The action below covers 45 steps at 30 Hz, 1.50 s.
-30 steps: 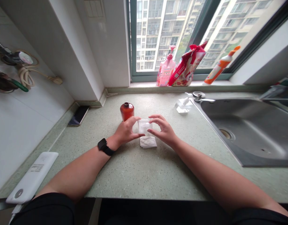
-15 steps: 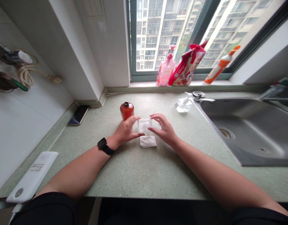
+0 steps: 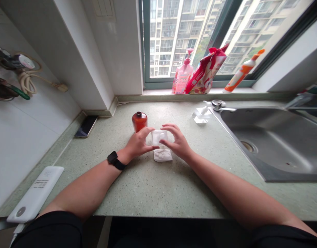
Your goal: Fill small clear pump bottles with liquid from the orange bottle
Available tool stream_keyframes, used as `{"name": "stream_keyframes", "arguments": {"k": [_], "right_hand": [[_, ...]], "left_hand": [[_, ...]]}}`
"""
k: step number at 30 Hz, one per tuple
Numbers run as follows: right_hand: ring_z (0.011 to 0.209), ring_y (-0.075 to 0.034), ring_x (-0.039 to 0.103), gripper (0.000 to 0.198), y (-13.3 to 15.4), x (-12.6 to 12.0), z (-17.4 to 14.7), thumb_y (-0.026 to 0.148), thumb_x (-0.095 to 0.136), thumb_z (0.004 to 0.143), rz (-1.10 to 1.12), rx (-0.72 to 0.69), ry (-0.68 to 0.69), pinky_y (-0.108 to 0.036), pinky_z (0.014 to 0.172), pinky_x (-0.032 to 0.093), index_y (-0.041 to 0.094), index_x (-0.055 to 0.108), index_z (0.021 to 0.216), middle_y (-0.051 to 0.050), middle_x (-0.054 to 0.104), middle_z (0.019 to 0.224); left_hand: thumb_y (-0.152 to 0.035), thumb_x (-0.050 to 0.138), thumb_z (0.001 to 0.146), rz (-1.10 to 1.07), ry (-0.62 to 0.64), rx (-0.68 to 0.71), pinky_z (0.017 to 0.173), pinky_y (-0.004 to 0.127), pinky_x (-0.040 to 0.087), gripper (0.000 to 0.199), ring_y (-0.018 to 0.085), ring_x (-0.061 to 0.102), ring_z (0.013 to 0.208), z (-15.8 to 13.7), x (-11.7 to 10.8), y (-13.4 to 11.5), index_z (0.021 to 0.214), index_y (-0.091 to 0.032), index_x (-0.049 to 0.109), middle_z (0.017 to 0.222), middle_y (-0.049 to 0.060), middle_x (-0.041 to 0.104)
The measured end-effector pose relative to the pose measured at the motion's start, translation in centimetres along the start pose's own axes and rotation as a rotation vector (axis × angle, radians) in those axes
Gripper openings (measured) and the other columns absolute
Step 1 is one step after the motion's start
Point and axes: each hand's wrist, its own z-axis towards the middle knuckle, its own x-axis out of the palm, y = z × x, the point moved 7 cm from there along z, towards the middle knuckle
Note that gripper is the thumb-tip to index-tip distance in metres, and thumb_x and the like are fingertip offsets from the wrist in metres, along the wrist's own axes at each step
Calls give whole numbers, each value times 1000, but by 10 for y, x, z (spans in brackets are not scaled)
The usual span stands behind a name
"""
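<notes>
A clear square container (image 3: 156, 136) stands on the counter between my hands, with a pale shape showing inside or on it. My left hand (image 3: 140, 142) spans its left side, fingertips at the far edge and thumb at the near edge. From the right, my right hand (image 3: 177, 140) reaches over it with fingers and thumb apart; its thumb overlaps the container. A folded white tissue (image 3: 162, 155) lies just in front. Behind my left fingers stands an uncapped amber bottle (image 3: 139, 121), its lower part partly hidden.
At the back right, a clear block-shaped pump dispenser (image 3: 201, 115) stands near the steel sink (image 3: 277, 144). A phone (image 3: 86, 126) and a white power bank (image 3: 35, 194) lie to the left. Pink pump bottle (image 3: 183, 77), red bag (image 3: 206, 74) and orange bottle (image 3: 241, 75) line the windowsill.
My right hand has shifted slightly left, so its fingertips and thumb now reach farther over the clear container. My left hand stays in place.
</notes>
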Motion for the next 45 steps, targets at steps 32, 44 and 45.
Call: {"name": "stream_keyframes", "arguments": {"k": [32, 44, 45], "right_hand": [[131, -31, 65, 35, 8, 12, 1, 51, 81, 93, 12, -42, 55, -58, 114, 53, 33, 77, 123, -9, 69, 133], [122, -30, 68, 23, 6, -5, -2, 48, 79, 95, -8, -21, -3, -55, 108, 56, 29, 75, 108, -9, 72, 123], [122, -30, 68, 25, 6, -3, -2, 48, 79, 94, 2, -23, 8, -55, 109, 56, 29, 75, 110, -9, 71, 124]], "left_hand": [[-67, 81, 89, 8, 3, -2, 88, 39, 62, 74, 25, 75, 98, 0, 0, 0, 142, -20, 60, 118, 10, 74], [-68, 83, 87, 16, 4, 2, 88, 39, 62, 77, 25, 74, 96, 0, -2, -3, 142, -19, 59, 117, 9, 73], [-68, 83, 87, 14, 5, 3, 87, 39, 62, 77, 25, 74, 96, 0, -2, -3, 142, -19, 59, 116, 9, 73]]}}
